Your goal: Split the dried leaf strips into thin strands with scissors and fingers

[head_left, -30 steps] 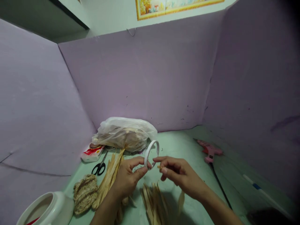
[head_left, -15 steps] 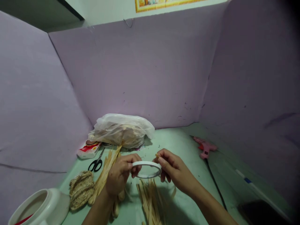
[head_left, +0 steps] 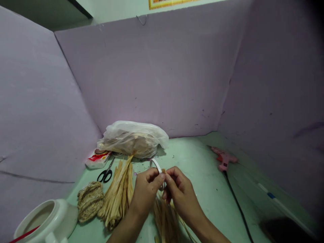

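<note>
Since the earlier frames both hands have drawn closer together and the white ring (head_left: 156, 166), then lying flat between them, now stands on edge with most of it hidden behind the fingers. Left hand (head_left: 146, 191) pinches the ring between thumb and forefinger at its near edge; the grip is closed on it. Right hand (head_left: 180, 193) meets the left at the same spot, fingertips curled onto the ring's lower part and pressing a small tan strip end against it; how firmly that piece is held cannot be told. The ring is held above the green table (head_left: 197, 165), over a loose bunch of dried straw strips (head_left: 165, 219) lying directly beneath the hands.

To the left of the hands lies a second bundle of straw strips (head_left: 118, 195), fanned toward the near edge. Beside it sits a coil of braided cord (head_left: 89, 200), and at the lower left corner a white jar (head_left: 44, 221). Black-handled scissors (head_left: 105, 173) lie beyond the bundle, near a red-and-white packet (head_left: 97, 159). A clear plastic bag (head_left: 134, 138) of dried material rests against the purple back panel (head_left: 152, 74). Well to the right lies a pink glue gun (head_left: 224, 158), its black cord (head_left: 238, 206) trailing toward the near edge.
</note>
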`<move>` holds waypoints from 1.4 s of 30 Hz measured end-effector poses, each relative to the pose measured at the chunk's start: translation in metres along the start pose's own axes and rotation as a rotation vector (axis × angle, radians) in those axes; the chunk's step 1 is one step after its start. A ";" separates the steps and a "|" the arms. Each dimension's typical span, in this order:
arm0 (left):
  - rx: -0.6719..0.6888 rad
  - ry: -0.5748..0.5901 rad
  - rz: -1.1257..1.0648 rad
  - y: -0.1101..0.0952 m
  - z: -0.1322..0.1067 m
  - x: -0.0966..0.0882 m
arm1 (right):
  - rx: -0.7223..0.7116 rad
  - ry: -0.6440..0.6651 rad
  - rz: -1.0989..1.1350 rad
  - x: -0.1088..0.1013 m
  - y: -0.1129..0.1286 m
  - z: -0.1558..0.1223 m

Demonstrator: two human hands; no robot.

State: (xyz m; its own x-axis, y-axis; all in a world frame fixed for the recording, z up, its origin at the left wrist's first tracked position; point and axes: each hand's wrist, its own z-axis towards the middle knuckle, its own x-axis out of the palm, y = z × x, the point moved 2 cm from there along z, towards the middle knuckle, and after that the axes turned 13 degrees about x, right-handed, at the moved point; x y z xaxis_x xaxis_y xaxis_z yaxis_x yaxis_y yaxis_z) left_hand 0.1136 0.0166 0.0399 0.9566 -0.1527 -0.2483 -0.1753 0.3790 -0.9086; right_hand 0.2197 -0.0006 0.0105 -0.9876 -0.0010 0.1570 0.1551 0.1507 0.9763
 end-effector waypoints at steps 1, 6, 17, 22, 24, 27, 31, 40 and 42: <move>-0.042 -0.010 -0.088 0.002 0.000 0.001 | 0.010 0.003 -0.011 -0.001 0.001 0.000; -0.040 0.001 -0.212 0.011 0.000 -0.004 | -0.104 -0.197 -0.050 -0.023 0.017 0.005; 0.132 0.187 0.111 -0.005 -0.006 0.006 | -0.174 -0.086 -0.204 -0.029 0.027 0.001; 0.203 0.203 0.244 -0.006 -0.006 0.005 | -0.255 -0.149 -0.322 -0.027 0.027 0.001; 0.211 0.201 0.251 -0.006 -0.007 0.005 | -0.325 -0.164 -0.336 -0.027 0.027 0.001; 0.221 0.201 0.242 -0.006 -0.008 0.006 | -0.409 -0.160 -0.323 -0.024 0.027 0.000; 0.240 0.192 0.228 -0.006 -0.009 0.006 | -0.411 -0.149 -0.320 -0.022 0.025 -0.002; 0.263 0.175 0.257 -0.008 -0.010 0.006 | -0.461 -0.197 -0.335 -0.021 0.019 -0.003; 0.258 0.166 0.263 -0.007 -0.009 0.007 | -0.491 -0.212 -0.350 -0.020 0.017 -0.003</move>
State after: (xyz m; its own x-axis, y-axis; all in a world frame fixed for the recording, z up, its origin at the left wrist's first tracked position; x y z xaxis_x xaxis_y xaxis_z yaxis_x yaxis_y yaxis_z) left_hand 0.1193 0.0046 0.0412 0.8326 -0.1579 -0.5309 -0.3243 0.6381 -0.6983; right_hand 0.2424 -0.0009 0.0248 -0.9575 0.2352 -0.1670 -0.2338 -0.2935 0.9269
